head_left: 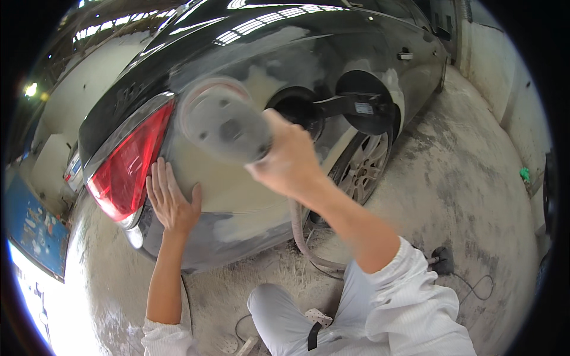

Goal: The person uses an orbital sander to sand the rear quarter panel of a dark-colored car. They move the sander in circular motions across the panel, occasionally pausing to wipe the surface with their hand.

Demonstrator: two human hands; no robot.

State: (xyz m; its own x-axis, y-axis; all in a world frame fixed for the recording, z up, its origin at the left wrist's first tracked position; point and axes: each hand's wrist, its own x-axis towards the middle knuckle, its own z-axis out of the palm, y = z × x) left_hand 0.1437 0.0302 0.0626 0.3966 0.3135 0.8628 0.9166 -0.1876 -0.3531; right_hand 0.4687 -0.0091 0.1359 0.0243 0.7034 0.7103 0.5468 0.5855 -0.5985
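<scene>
At the car panel [228, 190], the sander [228, 124] points upper-left, long axis diagonal, right fingers [278, 121] curled around its end; left fingers [159, 183] flat, thumb spread.

Grey sander [228, 127], kinda blurry, gripped in the right hand [290, 154]. Patchy beige-and-dark car panel [228, 187] sits under the left hand [175, 203].

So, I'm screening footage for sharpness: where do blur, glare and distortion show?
Head view: sander and right hand look motion-blurred, left hand sharper; bright streaks glare off the car; lower left is blown out; edges bend toward the black fisheye rim.
</scene>
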